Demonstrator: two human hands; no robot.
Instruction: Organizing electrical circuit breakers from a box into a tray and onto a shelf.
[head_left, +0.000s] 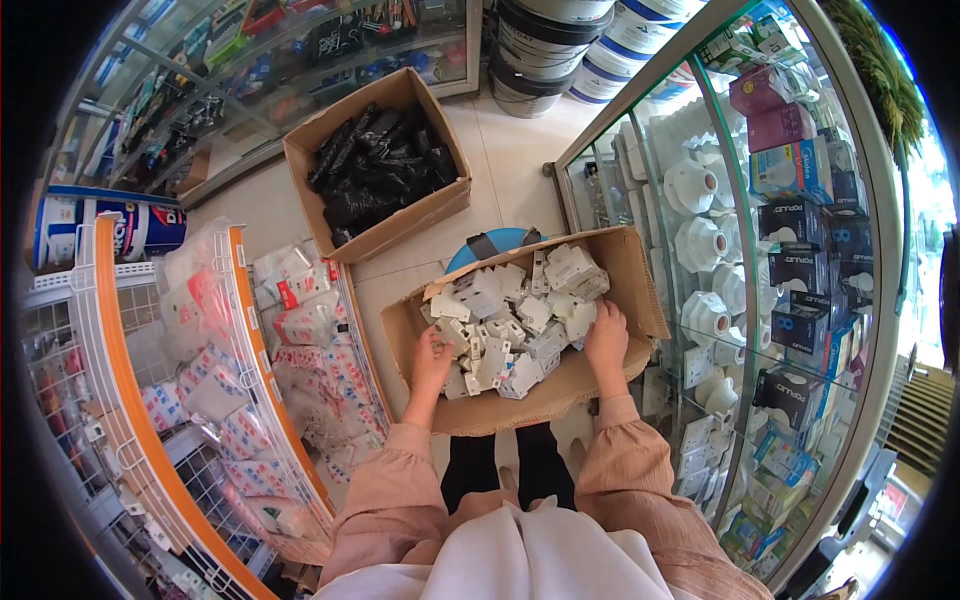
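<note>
In front of me stands an open cardboard box (517, 411) heaped with white plastic circuit breakers (491, 360), lying at all angles. My left hand (433, 360) is inside the left part of the box, its curled fingers against a breaker at the edge of the heap. At the right side, my right hand (607, 337) reaches in with the fingertips beside a breaker (580, 321). Part of its fingers is hidden, and a firm hold cannot be made out for either hand. A larger cluster of breakers (576, 271) lies at the back right of the heap.
A second cardboard box (405, 217) holds black plastic-wrapped items (382, 165). Behind my box shows a blue round stool seat (495, 246). Wire shelves with orange edging (281, 375) flank my left; a glass display cabinet (739, 300) flanks my right. Paint buckets (536, 67) are stacked behind.
</note>
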